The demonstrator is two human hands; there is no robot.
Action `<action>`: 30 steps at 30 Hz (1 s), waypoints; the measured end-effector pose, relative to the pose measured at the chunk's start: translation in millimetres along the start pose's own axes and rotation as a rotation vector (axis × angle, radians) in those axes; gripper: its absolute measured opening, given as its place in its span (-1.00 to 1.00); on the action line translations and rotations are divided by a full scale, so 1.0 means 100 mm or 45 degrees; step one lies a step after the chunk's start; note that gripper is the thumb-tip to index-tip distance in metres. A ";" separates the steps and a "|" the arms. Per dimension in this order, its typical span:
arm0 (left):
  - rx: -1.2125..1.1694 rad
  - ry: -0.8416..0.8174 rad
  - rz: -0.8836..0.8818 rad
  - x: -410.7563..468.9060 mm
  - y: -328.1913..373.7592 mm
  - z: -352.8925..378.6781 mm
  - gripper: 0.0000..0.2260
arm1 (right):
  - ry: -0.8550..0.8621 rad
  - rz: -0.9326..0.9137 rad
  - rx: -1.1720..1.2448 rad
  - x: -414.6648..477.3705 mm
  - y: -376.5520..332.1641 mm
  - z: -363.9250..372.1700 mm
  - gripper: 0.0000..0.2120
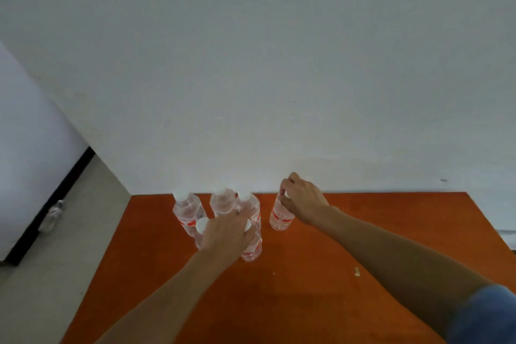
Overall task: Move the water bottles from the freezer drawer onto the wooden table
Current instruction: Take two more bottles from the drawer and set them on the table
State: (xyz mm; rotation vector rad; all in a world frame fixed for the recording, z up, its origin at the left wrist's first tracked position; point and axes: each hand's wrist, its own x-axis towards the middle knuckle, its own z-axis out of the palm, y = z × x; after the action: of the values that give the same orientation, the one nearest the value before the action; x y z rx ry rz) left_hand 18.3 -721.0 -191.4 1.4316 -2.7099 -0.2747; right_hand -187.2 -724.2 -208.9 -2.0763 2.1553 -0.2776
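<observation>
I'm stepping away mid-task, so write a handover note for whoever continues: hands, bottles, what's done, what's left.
Left-hand grip: curled over the front-right clear plastic, red-labelled water bottle; front-left bottle beside its thumb.
Right-hand grip: pinches the white cap of the lone right bottle.
Back-left bottle, back-middle bottle and back-right bottle stand behind, all on the orange-brown wooden table.
Done: six bottles upright on the table.
Left: release both; freezer drawer is out of view, so check it for more.

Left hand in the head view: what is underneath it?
Under the left hand stand two water bottles on the wooden table: the left bottle's white cap peeks out, the right bottle's body shows. Necks and finger grip are covered.
</observation>
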 end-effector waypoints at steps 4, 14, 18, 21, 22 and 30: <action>-0.026 -0.031 0.008 0.11 -0.18 0.10 -0.68 | -0.049 -0.025 0.028 0.17 -0.09 0.14 -0.76; 0.011 -0.012 0.030 0.15 -0.27 0.03 -0.62 | -0.171 0.061 0.152 0.14 -0.14 0.15 -0.46; 0.075 0.089 0.091 0.13 -0.06 -0.18 -0.63 | -0.071 0.173 0.164 -0.18 0.07 -0.06 -0.48; 0.066 0.104 0.211 0.06 0.32 -0.21 -0.70 | -0.008 0.245 0.127 -0.63 0.29 -0.28 -0.53; 0.072 0.104 0.258 0.04 0.48 -0.19 -0.72 | 0.010 0.275 0.106 -0.82 0.37 -0.35 -0.55; 0.140 0.030 0.767 -0.58 2.36 0.20 -0.77 | 0.157 0.644 -0.030 -3.21 1.08 -0.80 -0.62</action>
State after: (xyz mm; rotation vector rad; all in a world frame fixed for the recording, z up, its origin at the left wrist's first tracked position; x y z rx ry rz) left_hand -143.6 -540.6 -164.9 0.5667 -3.0033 -0.0692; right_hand -297.6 -396.7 -164.8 -1.4801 2.6674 -0.3243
